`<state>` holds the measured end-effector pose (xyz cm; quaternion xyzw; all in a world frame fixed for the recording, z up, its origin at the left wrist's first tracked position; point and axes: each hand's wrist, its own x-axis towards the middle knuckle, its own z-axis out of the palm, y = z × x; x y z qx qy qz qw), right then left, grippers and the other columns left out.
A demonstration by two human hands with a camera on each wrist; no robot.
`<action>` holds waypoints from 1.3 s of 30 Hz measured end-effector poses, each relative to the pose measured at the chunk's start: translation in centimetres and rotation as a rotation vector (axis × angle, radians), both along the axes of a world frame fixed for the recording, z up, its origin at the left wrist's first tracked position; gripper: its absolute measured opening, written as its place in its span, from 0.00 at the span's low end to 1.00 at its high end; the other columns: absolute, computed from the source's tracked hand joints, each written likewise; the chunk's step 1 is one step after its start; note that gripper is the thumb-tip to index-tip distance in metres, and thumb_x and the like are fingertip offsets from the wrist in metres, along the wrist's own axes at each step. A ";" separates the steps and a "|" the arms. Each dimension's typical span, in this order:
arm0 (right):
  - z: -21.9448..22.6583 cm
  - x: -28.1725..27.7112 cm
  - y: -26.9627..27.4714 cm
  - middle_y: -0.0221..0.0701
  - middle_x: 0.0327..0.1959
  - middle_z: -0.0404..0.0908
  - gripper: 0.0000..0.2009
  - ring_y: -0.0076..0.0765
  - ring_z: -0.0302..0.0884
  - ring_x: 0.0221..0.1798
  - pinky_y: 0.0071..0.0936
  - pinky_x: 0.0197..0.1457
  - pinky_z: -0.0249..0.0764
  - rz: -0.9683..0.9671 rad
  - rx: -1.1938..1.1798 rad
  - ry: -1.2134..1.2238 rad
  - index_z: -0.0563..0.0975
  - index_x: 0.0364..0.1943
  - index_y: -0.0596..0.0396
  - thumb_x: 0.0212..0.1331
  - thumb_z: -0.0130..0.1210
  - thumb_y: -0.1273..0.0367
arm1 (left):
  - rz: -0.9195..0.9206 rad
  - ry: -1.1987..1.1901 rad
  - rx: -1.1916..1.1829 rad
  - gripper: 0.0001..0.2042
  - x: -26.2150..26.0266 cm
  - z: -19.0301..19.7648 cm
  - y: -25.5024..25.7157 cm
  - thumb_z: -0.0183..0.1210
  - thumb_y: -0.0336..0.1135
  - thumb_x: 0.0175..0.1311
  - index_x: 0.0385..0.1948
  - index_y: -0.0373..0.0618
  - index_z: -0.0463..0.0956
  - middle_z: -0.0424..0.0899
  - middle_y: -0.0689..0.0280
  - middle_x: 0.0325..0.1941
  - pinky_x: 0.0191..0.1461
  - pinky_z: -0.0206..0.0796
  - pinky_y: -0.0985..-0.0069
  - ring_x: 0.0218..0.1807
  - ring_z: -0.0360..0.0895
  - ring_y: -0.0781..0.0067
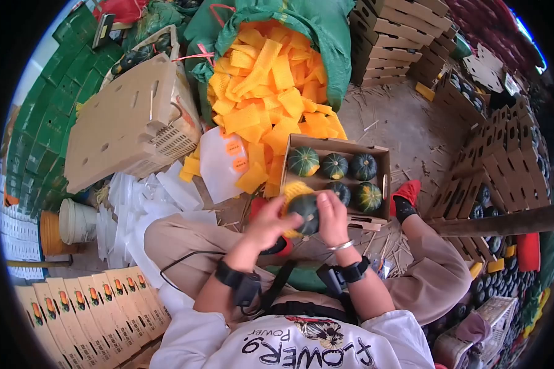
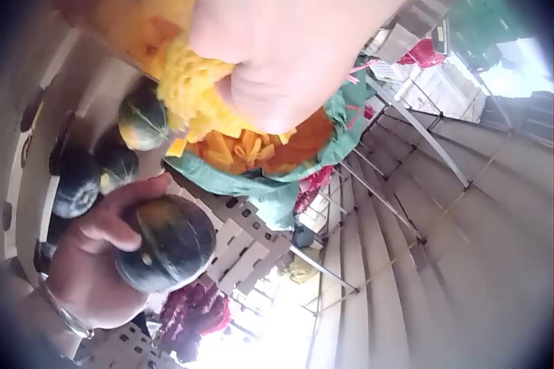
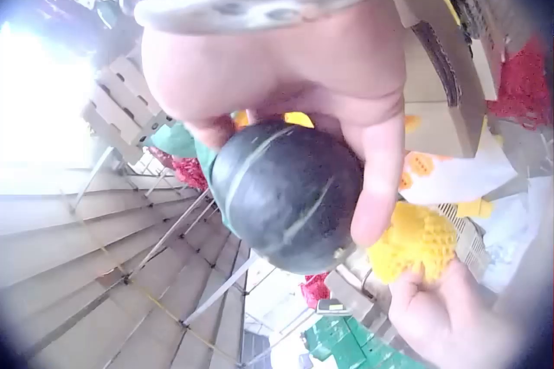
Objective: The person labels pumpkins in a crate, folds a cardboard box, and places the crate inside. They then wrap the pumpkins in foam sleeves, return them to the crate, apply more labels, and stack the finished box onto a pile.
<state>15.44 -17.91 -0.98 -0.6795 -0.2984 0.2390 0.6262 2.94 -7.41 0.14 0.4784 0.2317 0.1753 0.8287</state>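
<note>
My right hand (image 1: 332, 220) grips a small dark green pumpkin (image 3: 286, 196), thumb and fingers on opposite sides of it. Beside it, my left hand (image 1: 266, 226) pinches a yellow foam net sleeve (image 3: 411, 243). In the left wrist view the sleeve (image 2: 195, 88) bunches under the left fingers, apart from the pumpkin (image 2: 169, 243). Both hands are over the near left corner of an open cardboard box (image 1: 385, 178). Several green pumpkins sit in that box, among them a striped one (image 1: 304, 161) at its far left and another (image 1: 369, 197) at its near right.
A green sack (image 1: 332, 37) spills flat yellow foam sleeves (image 1: 258, 80) beyond the box. Stacked cartons (image 1: 400, 31) stand behind and at the right. On the left are a large carton (image 1: 120, 117) over a crate, white plastic sheets (image 1: 148, 197) and buckets (image 1: 77, 221).
</note>
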 end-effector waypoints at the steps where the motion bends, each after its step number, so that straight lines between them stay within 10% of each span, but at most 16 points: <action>1: 1.7 -0.8 -0.2 0.30 0.22 0.76 0.16 0.28 0.75 0.25 0.31 0.27 0.68 -0.008 -0.088 -0.263 0.75 0.33 0.60 0.64 0.42 0.60 | -0.020 0.018 0.111 0.27 0.2 0.1 -1.4 0.65 0.31 0.50 0.52 0.38 0.63 0.73 0.65 0.47 0.54 0.63 0.76 0.48 0.71 0.76; 5: -1.0 0.7 -0.9 0.29 0.14 0.73 0.18 0.26 0.70 0.15 0.25 0.20 0.64 -0.130 -0.190 0.047 0.75 0.27 0.60 0.63 0.44 0.58 | 0.031 -0.018 -0.001 0.29 0.1 0.1 -2.0 0.66 0.29 0.48 0.53 0.40 0.63 0.72 0.67 0.49 0.54 0.62 0.77 0.49 0.70 0.77; 6: -2.5 2.3 -1.5 0.26 0.10 0.69 0.18 0.24 0.65 0.12 0.20 0.16 0.59 -0.146 -0.135 0.580 0.73 0.22 0.57 0.62 0.46 0.58 | 0.036 -0.078 -0.128 0.28 -0.2 0.0 -1.7 0.65 0.29 0.49 0.54 0.40 0.63 0.73 0.66 0.49 0.53 0.63 0.77 0.49 0.70 0.77; 10: -2.4 -0.1 -1.8 0.27 0.39 0.74 0.17 0.23 0.71 0.38 0.24 0.41 0.69 0.184 0.206 1.193 0.71 0.48 0.58 0.62 0.46 0.60 | -0.120 -0.171 -0.258 0.27 -0.3 0.1 -1.5 0.64 0.33 0.52 0.53 0.39 0.63 0.75 0.67 0.47 0.52 0.65 0.77 0.48 0.72 0.75; 14: -0.8 -0.8 -2.4 0.29 0.40 0.74 0.17 0.24 0.69 0.40 0.22 0.45 0.67 0.167 -0.002 0.528 0.69 0.51 0.59 0.62 0.49 0.63 | 0.127 0.135 0.510 0.29 0.2 -0.9 -1.1 0.65 0.40 0.51 0.52 0.37 0.63 0.76 0.63 0.46 0.52 0.64 0.77 0.49 0.73 0.74; 21: -0.7 -1.3 -2.1 0.45 0.29 0.77 0.15 0.43 0.77 0.31 0.33 0.36 0.71 -0.048 -0.258 -0.283 0.71 0.47 0.57 0.63 0.44 0.62 | -0.041 0.213 0.628 0.35 0.5 -0.6 -2.4 0.69 0.42 0.45 0.54 0.39 0.62 0.72 0.61 0.51 0.55 0.61 0.75 0.53 0.69 0.71; 23: 0.6 -0.7 -2.3 0.41 0.20 0.77 0.17 0.46 0.77 0.24 0.36 0.31 0.72 -0.070 -0.154 -0.275 0.76 0.40 0.57 0.65 0.40 0.60 | -0.114 0.038 0.181 0.35 0.2 -0.5 -1.9 0.65 0.30 0.49 0.59 0.41 0.56 0.68 0.64 0.56 0.60 0.58 0.73 0.58 0.65 0.72; 26: -1.7 1.4 -2.8 0.30 0.34 0.80 0.16 0.33 0.78 0.35 0.29 0.38 0.75 0.035 0.117 0.818 0.74 0.45 0.61 0.62 0.44 0.63 | -0.214 -0.252 -0.476 0.37 -0.7 0.4 -1.7 0.65 0.29 0.47 0.61 0.43 0.53 0.67 0.62 0.58 0.62 0.58 0.68 0.59 0.65 0.67; 29: -1.1 -0.8 -2.5 0.30 0.34 0.79 0.15 0.32 0.77 0.34 0.29 0.38 0.74 0.197 0.171 1.280 0.73 0.44 0.60 0.61 0.46 0.64 | -0.281 -0.274 -0.682 0.38 -0.6 -1.6 -2.3 0.66 0.31 0.47 0.61 0.43 0.53 0.66 0.62 0.58 0.62 0.57 0.68 0.59 0.65 0.67; 30: -0.6 -0.7 -1.9 0.30 0.34 0.79 0.14 0.32 0.76 0.35 0.27 0.40 0.73 0.167 0.208 1.234 0.73 0.45 0.60 0.61 0.47 0.65 | -0.301 -0.319 -0.677 0.36 -0.6 -2.3 -2.2 0.64 0.29 0.48 0.61 0.42 0.54 0.67 0.63 0.57 0.62 0.57 0.69 0.59 0.65 0.68; 33: -1.4 1.6 -2.1 0.32 0.40 0.79 0.14 0.32 0.76 0.39 0.24 0.44 0.70 0.021 -0.390 -0.119 0.71 0.48 0.59 0.61 0.48 0.67 | -0.168 -0.160 -0.340 0.35 -0.5 -0.3 -1.2 0.63 0.25 0.49 0.60 0.41 0.55 0.67 0.63 0.56 0.61 0.57 0.72 0.58 0.65 0.70; 34: 0.2 1.2 -1.9 0.33 0.42 0.78 0.14 0.31 0.75 0.42 0.21 0.45 0.68 0.019 -0.435 -0.231 0.70 0.50 0.60 0.61 0.48 0.69 | -0.089 -0.057 -0.170 0.33 -0.4 -0.5 -1.0 0.62 0.22 0.49 0.59 0.40 0.56 0.68 0.64 0.54 0.61 0.57 0.74 0.57 0.65 0.73; 39: -1.6 0.4 -3.1 0.34 0.45 0.77 0.16 0.31 0.74 0.46 0.26 0.50 0.69 0.124 0.094 0.578 0.70 0.52 0.60 0.63 0.44 0.66 | -0.017 0.001 0.023 0.32 -0.4 -0.7 -1.2 0.64 0.24 0.49 0.57 0.40 0.57 0.67 0.63 0.54 0.60 0.58 0.74 0.56 0.65 0.73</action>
